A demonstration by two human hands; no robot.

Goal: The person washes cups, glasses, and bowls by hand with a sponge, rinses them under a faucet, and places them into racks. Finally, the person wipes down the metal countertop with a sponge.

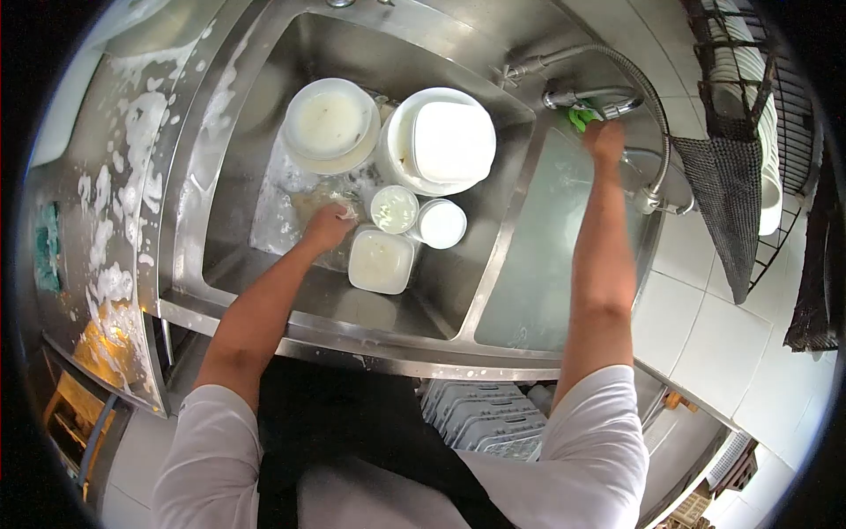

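My left hand is down in the left sink basin, fingers curled at a clear, wet thing whose kind I cannot make out. Close by are a round tub with cloudy liquid, a small white tub and a square plastic container. Behind them stand a stack of white bowls and a pile of larger white containers. At the tap, my right hand is closed on a bright green cloth-like piece, partly hidden by the hand and tap.
The right basin holds cloudy water. A flexible hose arches beside the tap. Soap foam covers the left counter, where a green pad lies. White plates stand in a rack at right; grey crates sit below the sink.
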